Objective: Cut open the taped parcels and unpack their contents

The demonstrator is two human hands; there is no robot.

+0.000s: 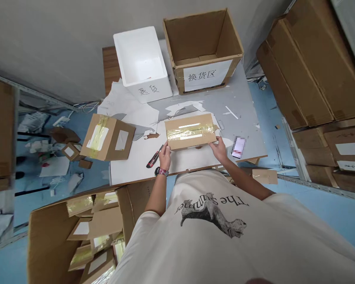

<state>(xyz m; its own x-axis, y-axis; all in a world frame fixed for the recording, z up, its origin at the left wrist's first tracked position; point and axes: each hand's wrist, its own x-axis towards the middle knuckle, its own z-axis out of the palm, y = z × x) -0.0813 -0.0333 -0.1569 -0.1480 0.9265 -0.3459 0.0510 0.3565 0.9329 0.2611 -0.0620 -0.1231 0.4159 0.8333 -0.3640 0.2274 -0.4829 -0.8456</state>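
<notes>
- Gripping a taped cardboard parcel (177, 133) w/ both hands: L hand (165, 157) has its near L corner, R hand (219, 150) its near R corner.
- Parcel's nr the front edge of the table (239, 104), long side facing the person; can't tell if it's lifted a bit. Clear yellowish tape runs along the top, w/ white label strips either side of centre.
- L wrist: dark watch (157, 171) + patterned red band (163, 172).
- Red/black utility knife (154, 156) lies just L of L hand, tilted.
- Lit smartphone (239, 147) lies R of R hand, nr table's front edge.
- Labelled cardboard carton (122, 138), also taped, sits at table's L edge.
- Back of table: open white foam box (156, 92) w/ handwritten Chinese chars; next to it, on the R, open cardboard box (205, 47) w/ paper sign (208, 75) reading 换货区.
- Torn paper scraps (182, 107) btwn those & the parcel; thin white strip (232, 112) farther R.
- Lower L, below table: big open carton (47, 236) full of taped pkgs (105, 223).
- Far R: stacked brown cartons (310, 75).
</notes>
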